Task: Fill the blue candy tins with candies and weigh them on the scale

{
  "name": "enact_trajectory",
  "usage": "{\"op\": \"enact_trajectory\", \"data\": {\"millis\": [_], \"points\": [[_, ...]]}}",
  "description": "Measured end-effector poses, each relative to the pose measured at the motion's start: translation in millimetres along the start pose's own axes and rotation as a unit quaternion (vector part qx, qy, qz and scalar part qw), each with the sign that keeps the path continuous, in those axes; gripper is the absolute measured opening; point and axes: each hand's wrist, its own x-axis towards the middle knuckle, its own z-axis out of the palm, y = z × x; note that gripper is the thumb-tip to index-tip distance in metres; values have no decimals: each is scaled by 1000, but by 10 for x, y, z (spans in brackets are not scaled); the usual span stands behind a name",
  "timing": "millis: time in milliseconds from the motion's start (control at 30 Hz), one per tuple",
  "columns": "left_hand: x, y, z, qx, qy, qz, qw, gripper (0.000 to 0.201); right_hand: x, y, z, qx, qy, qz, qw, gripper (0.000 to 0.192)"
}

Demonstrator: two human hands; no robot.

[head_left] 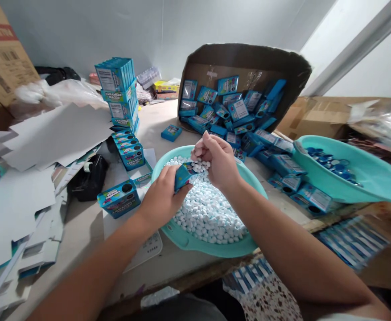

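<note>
My left hand (162, 196) is closed around a small blue candy box (182, 177), tilted over a turquoise basin (185, 244). White candies (211, 216) fill much of that basin. Just above the box, my right hand (221, 162) is cupped with fingers curled, and a cluster of white candies (201, 166) shows at its lower edge, by the mouth of the box. Whether some of these lie inside the box is hard to make out. Left of the basin, a blue candy box (120, 203) stands upright near a row of similar boxes (128, 149).
Behind, a tipped cardboard carton (195, 67) holds many blue boxes, some spilling right. A second turquoise basin (365, 178) contains shiny round pieces. Stacked boxes (115, 76), a black tape dispenser (93, 178), white cardboard sheets (68, 129) and a white scale (150, 249) are at left.
</note>
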Motion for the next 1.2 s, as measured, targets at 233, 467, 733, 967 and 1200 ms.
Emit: {"op": "enact_trajectory", "data": {"millis": [233,467,733,967,1200], "points": [[10,-10,-6,-7,-9,-18,1000,29,-9,-26,-7,9,-15,8,1000,51],[-3,-35,19,3,3,18,1000,36,0,-38,-30,-3,-18,-23,1000,52],[-14,-3,1,8,-22,47,999,33,15,-70,-29,-2,2,-17,1000,58],[-14,11,-4,3,-23,23,999,33,52,-109,-44,31,-15,40,999,61],[-25,9,28,17,-17,44,999,35,64,-136,-44,30,-33,56,997,63]]}}
